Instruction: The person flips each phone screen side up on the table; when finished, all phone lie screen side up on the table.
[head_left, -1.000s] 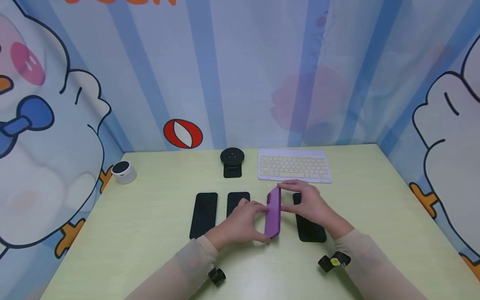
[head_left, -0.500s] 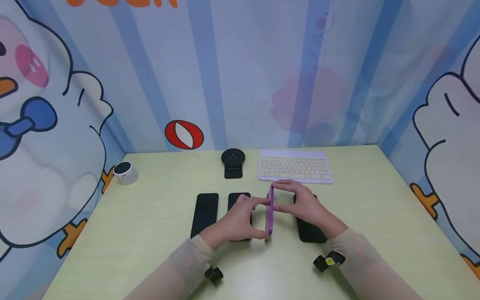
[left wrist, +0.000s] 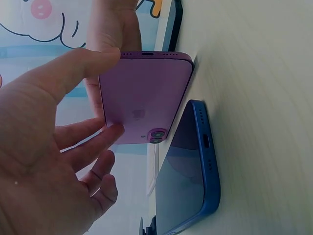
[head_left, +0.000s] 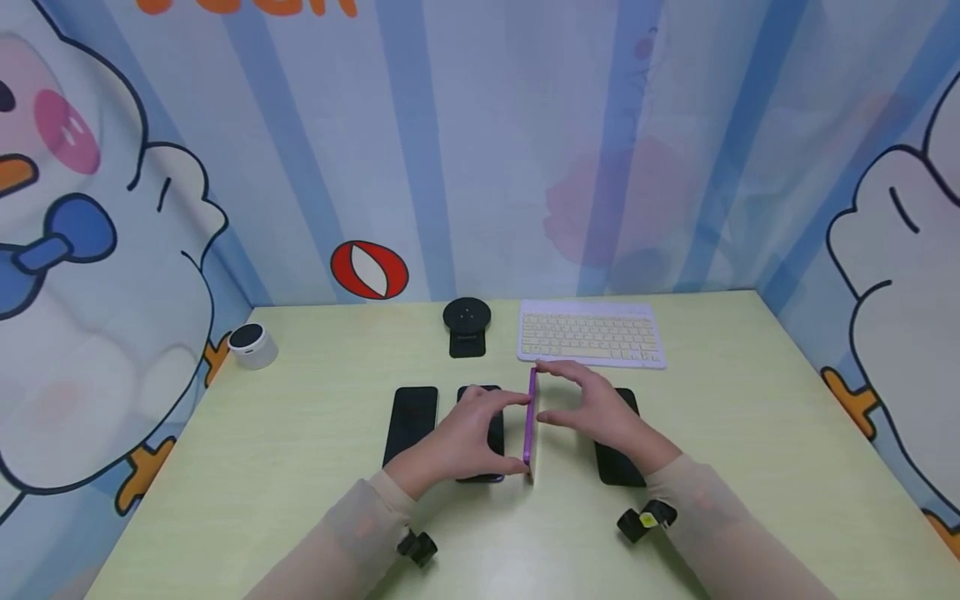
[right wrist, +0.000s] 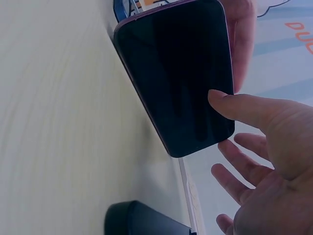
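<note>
A purple phone (head_left: pixel 530 421) stands on its long edge between both hands, seen nearly edge-on from the head. My left hand (head_left: pixel 459 440) pinches it, thumb at the near short end and fingertips on the purple back (left wrist: pixel 146 93). My right hand (head_left: pixel 603 415) holds the far end, its thumb against the dark screen (right wrist: pixel 176 83) and other fingers by the short edge. Whether the lower edge touches the table I cannot tell. Under and beside the left hand lies a blue-edged phone (left wrist: pixel 210 161). Partly behind the right hand is another dark phone (head_left: pixel 618 465).
One more dark phone (head_left: pixel 411 423) lies on the left. Behind the hands are a black round-topped stand (head_left: pixel 467 317) and a lilac keyboard (head_left: pixel 591 333). A white cylinder with a dark top (head_left: pixel 253 348) stands at the table's (head_left: pixel 322 375) left edge.
The purple phone has shifted left and turned from showing its back to nearly edge-on. Both hands have moved left with it, uncovering more of the right-hand dark phone.
</note>
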A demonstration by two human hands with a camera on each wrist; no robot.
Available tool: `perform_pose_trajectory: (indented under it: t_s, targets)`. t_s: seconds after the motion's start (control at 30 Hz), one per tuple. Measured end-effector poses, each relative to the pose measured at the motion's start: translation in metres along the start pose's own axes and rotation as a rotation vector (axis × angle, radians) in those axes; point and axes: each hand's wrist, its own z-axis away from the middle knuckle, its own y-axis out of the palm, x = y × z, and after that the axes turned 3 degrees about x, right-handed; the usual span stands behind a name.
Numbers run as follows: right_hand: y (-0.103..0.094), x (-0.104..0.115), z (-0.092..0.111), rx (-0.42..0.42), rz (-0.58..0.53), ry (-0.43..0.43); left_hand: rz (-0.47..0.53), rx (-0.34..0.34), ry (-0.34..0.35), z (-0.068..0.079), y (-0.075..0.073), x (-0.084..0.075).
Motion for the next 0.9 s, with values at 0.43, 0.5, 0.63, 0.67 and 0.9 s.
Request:
perform_pose_trajectory:
  t_s: [0.43,0.5,0.63,0.67,0.9]
  targets:
    - [0.004,-0.012,-0.006,0.134,0.184,0.041,0.056,-0.007,-0.035,0.008,-0.004,0.007]
    - [0.004,-0.013,-0.006,0.133,0.223,0.033,0.059,-0.017,-0.039,0.009,-0.004,0.008]
    - [0.004,-0.014,-0.006,0.12,0.292,0.032,0.043,-0.036,-0.032,0.008,-0.001,0.009]
    - [0.004,-0.015,-0.005,0.115,0.309,0.034,0.038,-0.04,-0.027,0.008,0.0,0.009]
    - [-0.003,-0.016,-0.001,0.102,0.345,0.058,-0.036,-0.062,-0.009,0.004,0.008,0.01]
